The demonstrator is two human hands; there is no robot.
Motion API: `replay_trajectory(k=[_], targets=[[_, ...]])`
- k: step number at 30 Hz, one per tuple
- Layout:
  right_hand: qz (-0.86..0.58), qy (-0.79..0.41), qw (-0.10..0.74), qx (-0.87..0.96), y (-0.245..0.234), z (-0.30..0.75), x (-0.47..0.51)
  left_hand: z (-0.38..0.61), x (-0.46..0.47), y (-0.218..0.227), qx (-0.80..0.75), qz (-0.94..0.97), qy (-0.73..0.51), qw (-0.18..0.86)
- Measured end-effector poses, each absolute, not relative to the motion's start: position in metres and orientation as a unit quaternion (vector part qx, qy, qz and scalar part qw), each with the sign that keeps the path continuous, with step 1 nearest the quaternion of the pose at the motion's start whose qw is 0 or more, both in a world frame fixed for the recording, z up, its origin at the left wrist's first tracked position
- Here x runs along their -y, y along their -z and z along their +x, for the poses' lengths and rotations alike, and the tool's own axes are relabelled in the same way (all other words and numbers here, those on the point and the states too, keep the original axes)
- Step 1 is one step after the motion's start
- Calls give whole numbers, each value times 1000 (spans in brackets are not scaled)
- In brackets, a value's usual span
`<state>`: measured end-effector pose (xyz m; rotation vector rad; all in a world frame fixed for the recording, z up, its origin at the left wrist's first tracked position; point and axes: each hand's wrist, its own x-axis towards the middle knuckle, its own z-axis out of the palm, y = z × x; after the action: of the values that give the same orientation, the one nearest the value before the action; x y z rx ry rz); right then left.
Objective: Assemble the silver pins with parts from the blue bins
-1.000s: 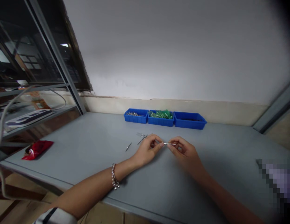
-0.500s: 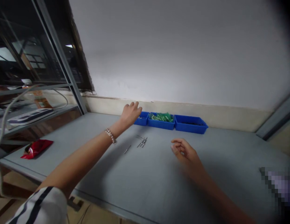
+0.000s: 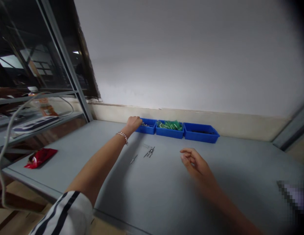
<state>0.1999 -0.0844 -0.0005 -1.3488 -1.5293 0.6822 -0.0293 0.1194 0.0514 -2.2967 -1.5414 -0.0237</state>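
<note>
My left hand [image 3: 134,123] is at the left end of the leftmost blue bin [image 3: 148,130], its fingers curled over the end wall; their tips are hidden. Small metal parts [image 3: 145,124] lie inside that bin. My right hand [image 3: 194,163] hovers over the table, its fingers loosely bent and the thumb slightly apart from them, with nothing visible in it. Between the hands, several thin metal pins [image 3: 150,152] lie in a loose group on the grey table [image 3: 164,186]. One more metal pin [image 3: 133,159] lies apart to their left.
A middle blue bin [image 3: 169,133] holds green packets [image 3: 170,125]; a right blue bin [image 3: 200,137] holds dark pieces. At the left are a red wrapper [image 3: 41,157], a power strip [image 3: 36,124], an orange-labelled bottle [image 3: 44,106] and a white cable [image 3: 2,156]. A wall stands behind.
My left hand has come down from above the leftmost bin to its left end, uncovering more of the metal parts inside. My right hand has hardly moved. The view has shifted slightly.
</note>
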Motion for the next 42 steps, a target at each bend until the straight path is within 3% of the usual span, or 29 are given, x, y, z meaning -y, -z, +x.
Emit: replay_trajectory(k=[4,10,16,29,34,42], targets=[[-552,-272,497,611,0,197,85,-26,-100,-51,526,-829,44,186],[-551,-253,471,641,3,195,84,-21,-53,-19,412,-910,42,36],[-557,-243,451,654,4,197,82,-6,-35,3,392,-913,36,108],[-544,-251,458,657,6,198,79,-4,-34,-3,321,-923,50,205],[-548,-259,456,651,8,198,78,-5,-27,-12,356,-900,169,188],[-548,-261,454,653,9,198,76,-4,-27,-5,392,-893,162,147]])
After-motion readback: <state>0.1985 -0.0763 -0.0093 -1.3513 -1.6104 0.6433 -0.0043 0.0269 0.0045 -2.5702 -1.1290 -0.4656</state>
